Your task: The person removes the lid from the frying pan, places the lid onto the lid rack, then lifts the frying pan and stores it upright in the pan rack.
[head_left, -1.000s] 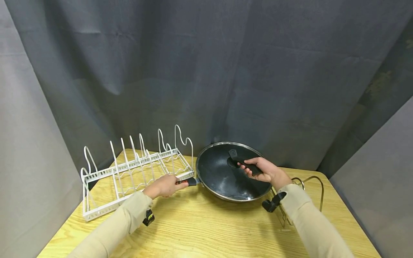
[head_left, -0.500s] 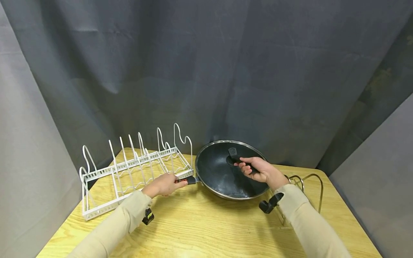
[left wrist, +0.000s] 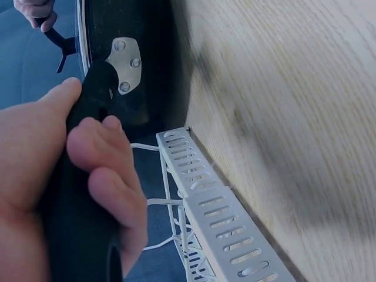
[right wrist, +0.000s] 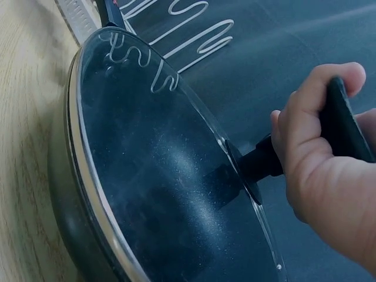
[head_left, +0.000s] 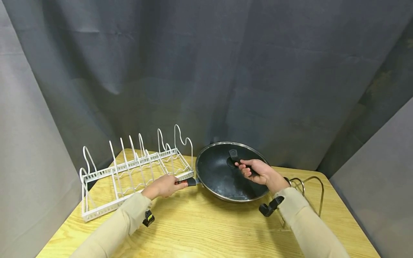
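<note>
A large dark pan stands on the table with a glass lid seated over its mouth. My left hand wraps its fingers round the pan's black handle, which points left toward a white rack. In the left wrist view a riveted metal bracket joins that handle to the pan wall. Over the lid, my right hand grips the black lid handle, its fingers curled around the bar. The right wrist view shows the lid's metal rim lying along the pan's edge.
The white wire rack with upright dividers stands on the left, its corner close to the pan handle. A metal wire rack sits right of the pan, partly behind my right forearm. Dark curtain hangs behind the wooden table.
My right hand has shifted slightly left, still holding the lid handle. The left hand keeps its grip on the pan handle, and pan and lid look nearly unmoved.
</note>
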